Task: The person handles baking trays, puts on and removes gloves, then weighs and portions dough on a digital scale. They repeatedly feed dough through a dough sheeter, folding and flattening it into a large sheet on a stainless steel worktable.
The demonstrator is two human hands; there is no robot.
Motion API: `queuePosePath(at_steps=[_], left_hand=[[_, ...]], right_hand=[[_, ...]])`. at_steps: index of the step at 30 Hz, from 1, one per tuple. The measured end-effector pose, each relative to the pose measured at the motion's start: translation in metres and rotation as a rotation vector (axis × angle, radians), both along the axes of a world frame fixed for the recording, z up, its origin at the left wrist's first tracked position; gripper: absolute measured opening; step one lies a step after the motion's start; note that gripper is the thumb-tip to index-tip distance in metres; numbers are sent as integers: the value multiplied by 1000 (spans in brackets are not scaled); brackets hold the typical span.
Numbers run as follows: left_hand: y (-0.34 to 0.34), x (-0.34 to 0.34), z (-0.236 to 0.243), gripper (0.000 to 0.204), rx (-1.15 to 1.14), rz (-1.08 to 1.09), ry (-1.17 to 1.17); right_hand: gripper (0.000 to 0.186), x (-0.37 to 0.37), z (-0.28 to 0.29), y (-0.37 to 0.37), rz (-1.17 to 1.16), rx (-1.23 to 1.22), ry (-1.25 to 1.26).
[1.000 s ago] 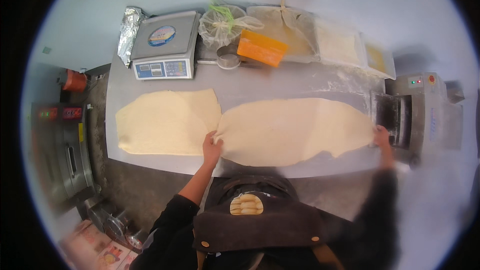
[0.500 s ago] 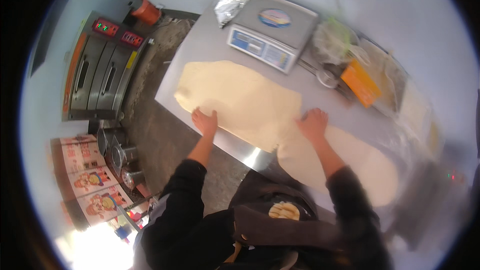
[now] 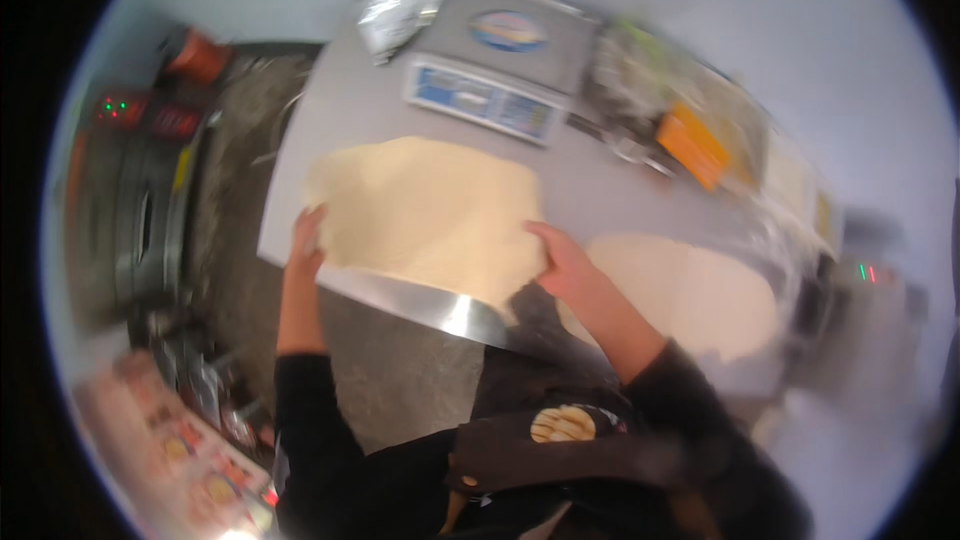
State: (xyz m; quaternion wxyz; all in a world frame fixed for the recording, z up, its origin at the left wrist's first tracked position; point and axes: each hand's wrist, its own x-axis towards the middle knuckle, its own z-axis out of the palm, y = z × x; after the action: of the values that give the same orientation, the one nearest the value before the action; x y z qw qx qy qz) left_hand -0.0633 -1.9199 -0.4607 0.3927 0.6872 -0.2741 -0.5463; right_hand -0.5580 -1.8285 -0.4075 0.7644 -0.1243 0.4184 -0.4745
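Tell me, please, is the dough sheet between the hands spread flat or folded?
Spread flat: the dough sheet lies as one layer on the table, left hand and right hand at its edges.

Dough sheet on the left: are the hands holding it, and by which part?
Yes: left hand grips the dough sheet at its left edge, right hand at its right edge.

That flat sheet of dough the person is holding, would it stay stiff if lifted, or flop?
The dough sheet looks thin and wide, so it would probably droop between the left hand and right hand. Its near edge already overhangs the table, suggesting it is soft and could stretch or tear.
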Motion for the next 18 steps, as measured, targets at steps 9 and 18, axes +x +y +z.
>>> queuePosePath(at_steps=[9,18], left_hand=[[83,-220,219,60,-294,-80,643],[226,-468,26,41,83,-331,217]], right_hand=[[34,-250,170,85,-32,42,157],[50,-635,-1,257,-165,390,490]])
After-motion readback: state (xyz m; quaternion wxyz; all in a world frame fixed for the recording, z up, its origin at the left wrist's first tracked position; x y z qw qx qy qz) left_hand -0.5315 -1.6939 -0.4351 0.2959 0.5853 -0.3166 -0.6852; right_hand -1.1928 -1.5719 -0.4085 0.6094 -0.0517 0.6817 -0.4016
